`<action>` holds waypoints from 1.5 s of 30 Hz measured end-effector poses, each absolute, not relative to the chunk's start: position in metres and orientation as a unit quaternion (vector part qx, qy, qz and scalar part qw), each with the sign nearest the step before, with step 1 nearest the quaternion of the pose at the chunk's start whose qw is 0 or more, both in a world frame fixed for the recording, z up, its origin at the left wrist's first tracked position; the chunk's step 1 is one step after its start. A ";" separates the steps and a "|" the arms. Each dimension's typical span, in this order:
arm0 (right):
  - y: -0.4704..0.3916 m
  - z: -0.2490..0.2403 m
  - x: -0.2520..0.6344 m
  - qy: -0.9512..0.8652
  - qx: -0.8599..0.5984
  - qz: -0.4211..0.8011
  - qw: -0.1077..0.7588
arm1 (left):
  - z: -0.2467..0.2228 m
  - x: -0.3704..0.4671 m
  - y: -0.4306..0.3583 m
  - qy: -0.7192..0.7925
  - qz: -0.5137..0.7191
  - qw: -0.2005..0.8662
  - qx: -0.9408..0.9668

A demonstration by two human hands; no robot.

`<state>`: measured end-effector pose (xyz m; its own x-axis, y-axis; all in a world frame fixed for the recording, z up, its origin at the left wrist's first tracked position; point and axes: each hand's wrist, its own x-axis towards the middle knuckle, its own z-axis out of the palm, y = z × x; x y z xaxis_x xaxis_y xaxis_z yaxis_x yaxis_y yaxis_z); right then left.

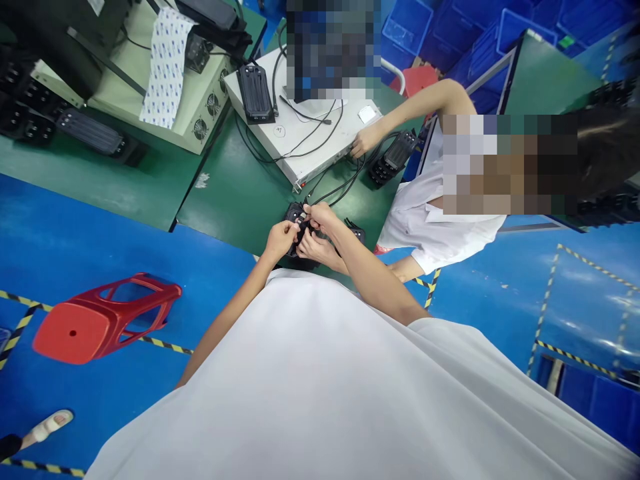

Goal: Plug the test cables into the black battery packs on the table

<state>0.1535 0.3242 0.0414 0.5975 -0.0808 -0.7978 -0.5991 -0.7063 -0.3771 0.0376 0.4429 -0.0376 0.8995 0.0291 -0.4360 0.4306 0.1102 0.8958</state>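
Note:
A small black device [295, 215] with cables lies at the near edge of the green table [235, 193]. My left hand [281, 239] grips its left side with bent fingers. My right hand [320, 215] pinches the device's top right, where black cables [340, 190] run off toward a white box [300, 133]. A co-worker's hand [315, 249] reaches in from the right and touches the same device from below. Much of the device is hidden by the three hands.
The co-worker in a white shirt [430, 220] stands at right, the other hand [364, 140] at the white box beside another black unit [393, 159]. A beige machine [200, 100] stands at the back left. A red stool [105, 319] lies tipped on the blue floor. Blue crates [450, 27] are stacked behind.

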 end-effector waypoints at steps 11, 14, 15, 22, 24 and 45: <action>0.326 0.024 0.153 0.241 -0.795 0.404 0.383 | -0.032 0.036 0.446 0.152 -0.139 0.669 0.714; 0.326 0.021 0.154 0.248 -0.787 0.418 0.380 | -0.035 0.036 0.445 0.160 -0.140 0.666 0.715; 0.326 0.022 0.154 0.250 -0.783 0.423 0.380 | -0.037 0.035 0.445 0.164 -0.140 0.667 0.713; 0.326 0.027 0.152 0.290 -0.735 0.427 0.439 | -0.039 0.034 0.443 0.162 -0.152 0.680 0.699; 0.325 0.026 0.152 0.307 -0.722 0.430 0.447 | -0.038 0.034 0.444 0.157 -0.151 0.676 0.704; 0.326 0.016 0.138 0.248 -0.788 0.397 0.400 | -0.040 0.039 0.443 0.159 -0.151 0.619 0.754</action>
